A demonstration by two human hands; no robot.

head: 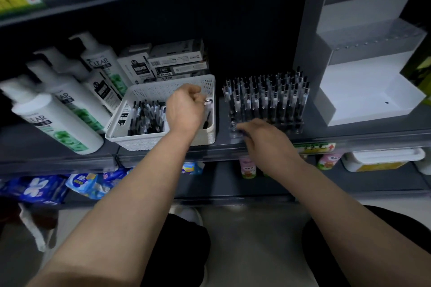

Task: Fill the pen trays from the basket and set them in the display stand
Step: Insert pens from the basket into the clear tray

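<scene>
A white perforated basket (140,140) stands on the dark shelf with several black pens (147,116) lying in it. My left hand (184,107) is above the basket's right side, fingers closed on a pen whose tip pokes out to the right. A clear pen tray (291,127) packed with several upright black pens stands to the right of the basket. My right hand (261,135) rests on the tray's front left corner, fingers curled over its edge. A white stepped display stand (363,98) sits further right, its lower step bare.
White shampoo bottles (63,109) lie and stand left of the basket. Boxes (177,60) are stacked behind it. The shelf edge (163,156) runs below, with packets and small bottles on the lower shelf. My knees are at the bottom.
</scene>
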